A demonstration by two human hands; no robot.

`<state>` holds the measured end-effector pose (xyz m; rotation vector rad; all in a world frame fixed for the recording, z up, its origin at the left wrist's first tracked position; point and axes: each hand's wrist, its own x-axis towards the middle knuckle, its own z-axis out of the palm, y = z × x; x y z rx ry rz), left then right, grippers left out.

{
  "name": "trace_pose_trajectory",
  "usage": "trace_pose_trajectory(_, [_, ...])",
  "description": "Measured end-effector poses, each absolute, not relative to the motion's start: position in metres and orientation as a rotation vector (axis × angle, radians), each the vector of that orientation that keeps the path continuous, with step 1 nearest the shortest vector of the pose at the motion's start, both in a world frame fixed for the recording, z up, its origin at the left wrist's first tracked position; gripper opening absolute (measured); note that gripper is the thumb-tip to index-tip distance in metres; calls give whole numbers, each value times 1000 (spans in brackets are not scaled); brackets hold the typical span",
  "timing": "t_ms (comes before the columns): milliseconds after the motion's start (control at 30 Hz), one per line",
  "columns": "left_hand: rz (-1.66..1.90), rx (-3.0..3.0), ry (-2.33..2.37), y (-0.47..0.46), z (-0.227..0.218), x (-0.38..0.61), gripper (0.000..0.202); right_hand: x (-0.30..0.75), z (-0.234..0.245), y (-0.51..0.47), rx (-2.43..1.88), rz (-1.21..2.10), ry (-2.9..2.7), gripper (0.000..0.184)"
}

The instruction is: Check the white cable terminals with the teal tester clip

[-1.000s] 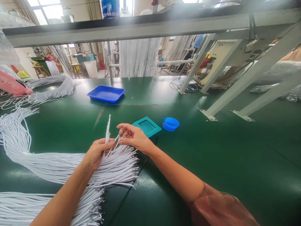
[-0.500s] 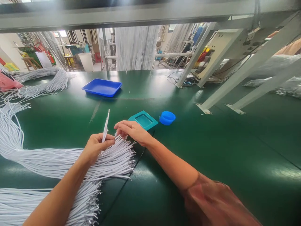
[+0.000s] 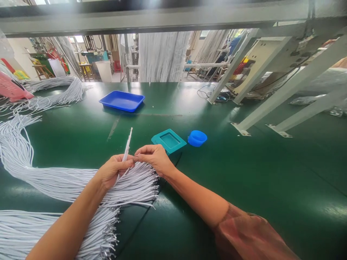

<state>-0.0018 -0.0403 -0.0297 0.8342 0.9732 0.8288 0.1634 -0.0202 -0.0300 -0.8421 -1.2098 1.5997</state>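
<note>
My left hand (image 3: 114, 169) is closed around a few white wires (image 3: 127, 145), whose ends point up above the thumb. Against its fingertips, my right hand (image 3: 155, 157) pinches with thumb and forefinger; what lies between them is too small to make out. Beneath both hands spreads a large bundle of white wires (image 3: 67, 182), the cut ends fanned out to the right. A second bundle of white wires (image 3: 100, 231) lies nearer to me, partly covered by my left forearm.
Beyond my right hand sit a teal tray (image 3: 170, 140) and a round blue container (image 3: 197, 138). A blue tray (image 3: 121, 100) rests farther back on the green table (image 3: 244, 187). Metal legs (image 3: 256, 108) stand at right. More coiled wires (image 3: 73, 90) lie at far left.
My right hand has come to my left fingertips, and its thumb and forefinger have closed together. The whole view has shifted slightly, so the table things appear farther right.
</note>
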Motion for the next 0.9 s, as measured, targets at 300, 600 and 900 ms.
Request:
trace_pose_trajectory(300, [894,737,894,-39,-31,0,16,154,-32,-25,-778,1677,-1045,20])
trace_pose_trajectory(600, [1085,927,1146,-46,-31,11,21,157,-42,-30,-1104,849,-1581,22])
trace_pose_trajectory(900, [1037,894,1137,-44,-31,8,18,173,-33,-14,-919,762,-1984,25])
